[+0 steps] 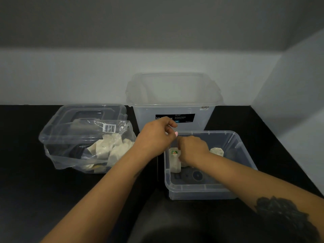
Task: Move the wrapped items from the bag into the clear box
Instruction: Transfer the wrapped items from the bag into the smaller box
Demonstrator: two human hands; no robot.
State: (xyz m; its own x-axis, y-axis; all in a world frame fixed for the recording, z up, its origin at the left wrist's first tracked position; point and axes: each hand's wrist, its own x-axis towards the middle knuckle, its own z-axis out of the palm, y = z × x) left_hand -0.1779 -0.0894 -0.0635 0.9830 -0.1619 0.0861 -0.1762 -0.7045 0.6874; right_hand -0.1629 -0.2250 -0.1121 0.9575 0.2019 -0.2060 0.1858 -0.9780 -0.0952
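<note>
On the dark counter (52, 199), your right hand (192, 149) sets a wrapped item (175, 160) upright inside the clear box (201, 190), fingers curled on it; your left hand (156, 137) hovers clenched and empty. More items wait in the bag (91, 148). Letting go too soon could topple it.
</note>
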